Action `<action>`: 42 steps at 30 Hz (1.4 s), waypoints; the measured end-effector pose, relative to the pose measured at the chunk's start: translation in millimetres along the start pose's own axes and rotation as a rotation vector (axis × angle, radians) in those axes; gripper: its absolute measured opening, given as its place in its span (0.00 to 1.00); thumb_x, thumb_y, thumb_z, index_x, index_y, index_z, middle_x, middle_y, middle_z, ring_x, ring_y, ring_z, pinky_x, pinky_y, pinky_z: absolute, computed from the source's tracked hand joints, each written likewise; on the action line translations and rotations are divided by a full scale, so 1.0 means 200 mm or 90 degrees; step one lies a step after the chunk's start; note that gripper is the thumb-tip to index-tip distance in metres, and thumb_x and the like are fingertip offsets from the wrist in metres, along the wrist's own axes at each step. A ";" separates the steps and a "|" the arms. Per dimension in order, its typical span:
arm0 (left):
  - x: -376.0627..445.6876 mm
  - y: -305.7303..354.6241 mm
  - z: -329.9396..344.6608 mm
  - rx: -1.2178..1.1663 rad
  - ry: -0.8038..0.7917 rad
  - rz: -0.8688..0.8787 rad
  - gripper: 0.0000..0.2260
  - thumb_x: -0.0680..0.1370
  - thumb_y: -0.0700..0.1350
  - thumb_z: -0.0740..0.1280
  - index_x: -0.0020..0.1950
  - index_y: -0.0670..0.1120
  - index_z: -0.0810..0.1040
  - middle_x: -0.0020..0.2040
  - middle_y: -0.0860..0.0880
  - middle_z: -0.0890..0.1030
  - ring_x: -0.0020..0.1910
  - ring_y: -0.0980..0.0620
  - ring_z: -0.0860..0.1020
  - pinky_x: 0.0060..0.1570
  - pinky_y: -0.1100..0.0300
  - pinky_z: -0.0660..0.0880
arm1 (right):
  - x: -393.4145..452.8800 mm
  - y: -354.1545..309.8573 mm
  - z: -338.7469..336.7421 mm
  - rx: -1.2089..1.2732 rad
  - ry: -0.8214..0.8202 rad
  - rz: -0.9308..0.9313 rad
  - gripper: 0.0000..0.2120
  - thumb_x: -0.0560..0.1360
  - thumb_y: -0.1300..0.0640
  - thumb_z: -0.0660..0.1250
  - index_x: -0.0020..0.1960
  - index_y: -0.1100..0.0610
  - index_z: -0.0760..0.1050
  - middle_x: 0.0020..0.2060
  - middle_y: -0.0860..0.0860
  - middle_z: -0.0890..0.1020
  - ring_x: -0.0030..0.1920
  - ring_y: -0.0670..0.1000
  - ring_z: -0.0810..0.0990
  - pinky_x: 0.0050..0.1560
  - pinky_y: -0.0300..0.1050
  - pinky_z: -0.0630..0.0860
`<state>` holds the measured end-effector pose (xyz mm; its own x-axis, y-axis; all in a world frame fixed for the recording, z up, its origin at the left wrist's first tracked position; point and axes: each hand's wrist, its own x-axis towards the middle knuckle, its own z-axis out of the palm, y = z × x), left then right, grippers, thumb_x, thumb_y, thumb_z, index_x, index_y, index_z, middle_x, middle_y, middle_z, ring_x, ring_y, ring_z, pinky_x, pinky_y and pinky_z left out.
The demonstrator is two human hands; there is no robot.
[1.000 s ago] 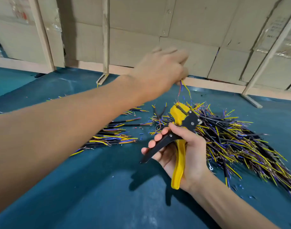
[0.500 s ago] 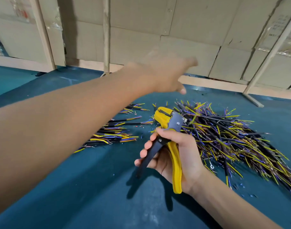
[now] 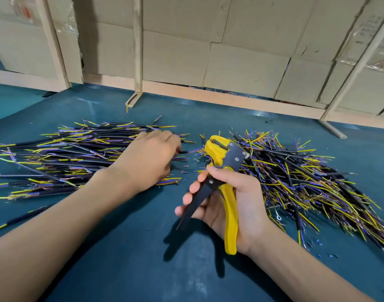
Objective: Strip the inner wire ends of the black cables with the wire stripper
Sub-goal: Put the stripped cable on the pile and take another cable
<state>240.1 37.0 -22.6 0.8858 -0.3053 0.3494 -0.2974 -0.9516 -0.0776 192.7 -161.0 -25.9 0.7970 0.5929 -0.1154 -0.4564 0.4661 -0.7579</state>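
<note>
A person's right hand (image 3: 228, 199) grips a yellow wire stripper (image 3: 224, 171), handles spread, above a blue table (image 3: 132, 247). Left of the stripper, the left hand (image 3: 147, 160) rests on 1 pile of black cables (image 3: 62, 155), fingers curled among them; whether it holds any is unclear. A second pile (image 3: 306, 182) lies right of the stripper.

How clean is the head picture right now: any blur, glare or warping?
Head view: sharp on the wire stripper and right hand; left hand slightly soft; straight posts lean from the wide-angle lens; hard shadow under the stripper on the table; no strong glare.
</note>
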 end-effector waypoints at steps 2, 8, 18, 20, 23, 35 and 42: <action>-0.04 0.01 -0.01 -0.043 0.168 0.043 0.09 0.79 0.35 0.64 0.58 0.41 0.77 0.52 0.42 0.78 0.51 0.37 0.77 0.51 0.41 0.73 | -0.01 0.00 0.00 0.020 0.010 -0.059 0.09 0.73 0.56 0.69 0.39 0.61 0.79 0.36 0.60 0.79 0.36 0.62 0.82 0.45 0.61 0.82; -0.09 0.09 -0.17 -0.091 0.413 0.149 0.28 0.69 0.24 0.58 0.69 0.37 0.72 0.52 0.37 0.74 0.46 0.41 0.73 0.49 0.53 0.73 | -0.01 -0.03 0.00 -0.056 0.063 -0.259 0.08 0.72 0.60 0.71 0.44 0.66 0.77 0.36 0.63 0.78 0.35 0.64 0.81 0.42 0.62 0.81; -0.10 0.21 -0.07 -0.460 0.277 0.147 0.11 0.83 0.42 0.65 0.65 0.46 0.78 0.43 0.55 0.73 0.39 0.57 0.73 0.43 0.68 0.68 | 0.00 -0.16 -0.07 -0.210 0.175 -0.418 0.01 0.72 0.61 0.73 0.42 0.57 0.83 0.39 0.58 0.82 0.34 0.63 0.82 0.43 0.57 0.81; -0.11 0.22 -0.06 -0.500 0.279 0.124 0.11 0.82 0.43 0.66 0.64 0.47 0.79 0.41 0.56 0.75 0.36 0.55 0.74 0.40 0.68 0.69 | 0.01 -0.14 -0.06 -0.207 0.180 -0.405 0.03 0.72 0.62 0.73 0.40 0.56 0.82 0.40 0.58 0.81 0.34 0.63 0.81 0.42 0.58 0.81; -0.11 0.24 -0.06 -0.616 0.260 0.029 0.11 0.82 0.46 0.65 0.63 0.50 0.79 0.39 0.56 0.78 0.33 0.55 0.75 0.36 0.67 0.71 | 0.02 -0.12 -0.06 -0.222 0.186 -0.397 0.04 0.71 0.63 0.72 0.38 0.56 0.81 0.39 0.59 0.80 0.32 0.63 0.81 0.42 0.58 0.81; -0.08 0.29 -0.12 -1.180 0.189 -0.198 0.04 0.76 0.41 0.72 0.42 0.46 0.83 0.39 0.46 0.77 0.31 0.51 0.69 0.24 0.64 0.58 | 0.01 -0.08 -0.04 -0.281 0.136 -0.316 0.04 0.68 0.63 0.73 0.39 0.55 0.83 0.35 0.60 0.80 0.31 0.65 0.82 0.38 0.59 0.82; -0.08 0.32 -0.15 -1.244 0.208 -0.305 0.06 0.79 0.41 0.68 0.44 0.46 0.83 0.37 0.50 0.77 0.26 0.54 0.65 0.21 0.66 0.57 | 0.01 -0.06 -0.03 -0.281 0.103 -0.278 0.02 0.70 0.63 0.72 0.40 0.57 0.83 0.34 0.59 0.79 0.32 0.64 0.81 0.39 0.60 0.81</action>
<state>195.8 -18.3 -5.7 0.9761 0.1357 0.1698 -0.2124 0.4295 0.8777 201.3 -168.7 -20.8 0.9379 0.2873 0.1945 0.1020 0.3074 -0.9461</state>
